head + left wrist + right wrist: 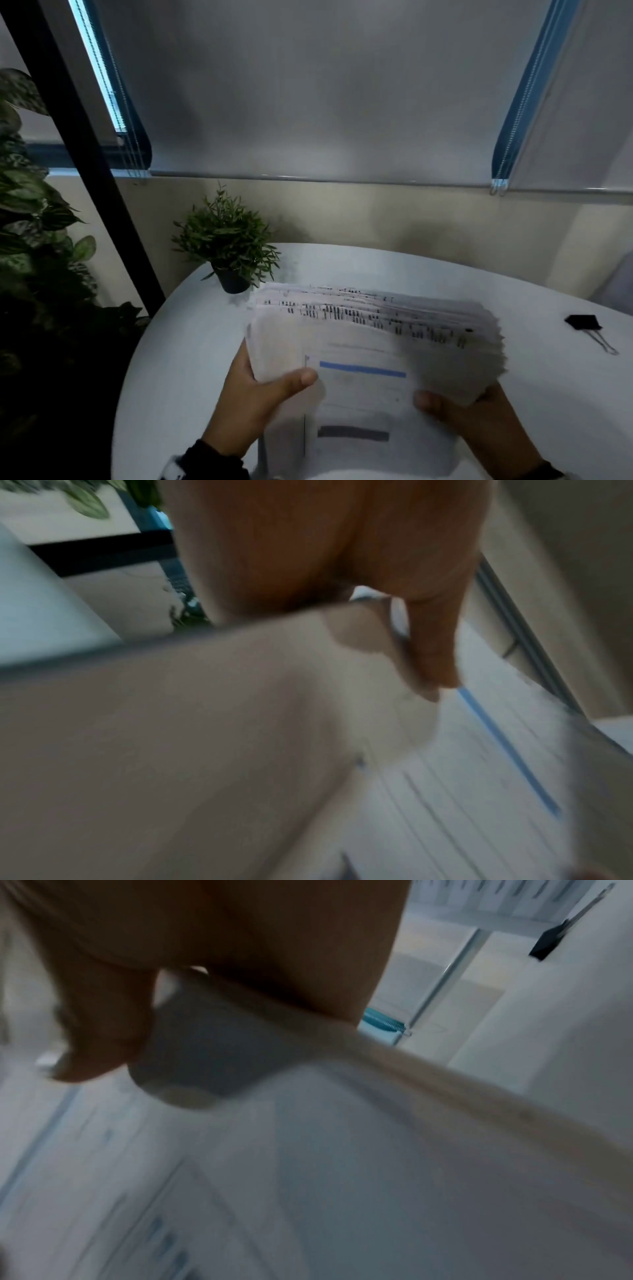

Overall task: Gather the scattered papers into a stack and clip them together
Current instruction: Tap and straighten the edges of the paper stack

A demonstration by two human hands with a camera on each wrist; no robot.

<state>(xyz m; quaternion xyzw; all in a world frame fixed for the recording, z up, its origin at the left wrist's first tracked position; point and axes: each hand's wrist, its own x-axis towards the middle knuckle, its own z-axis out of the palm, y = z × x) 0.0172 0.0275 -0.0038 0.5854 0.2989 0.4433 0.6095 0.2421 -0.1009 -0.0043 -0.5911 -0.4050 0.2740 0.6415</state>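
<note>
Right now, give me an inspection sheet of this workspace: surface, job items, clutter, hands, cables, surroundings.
Surface: round white table, against a cream wall.
Job's things: stack of papers, fanned and uneven at its far edge, held above the table; black binder clip lies on the table to the right, apart from the papers, not yet on them.
Clutter: small potted plant at the table's far left edge.
Hands: left hand grips the stack's left side, thumb on top; right hand grips its right side, thumb on top.
Cables: nothing seen.
Surroundings: lowered roller blinds behind the table; large leafy plant at far left.
</note>
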